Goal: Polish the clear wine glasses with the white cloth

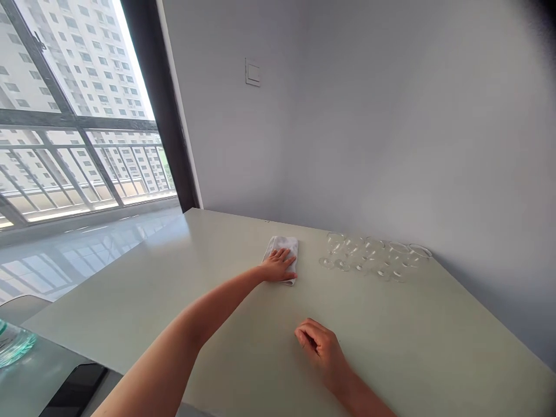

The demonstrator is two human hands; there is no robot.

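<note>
A folded white cloth (284, 243) lies on the pale green tabletop (195, 255), toward its far side. My left hand (279, 266) rests flat on this cloth with its fingers spread. Nearer to me, my right hand (319, 346) sits on the table with its fingers curled in, and nothing shows in them. Several clear stemmed glasses (374, 246) stand in a group to the right of the cloth, near the wall. Neither hand touches them.
A grey wall (369, 116) borders the table's far side and right. At the lower left are a black phone (76, 391) and a clear glass vessel (15, 344) on a lower surface. A window with railings (82, 150) is at the left.
</note>
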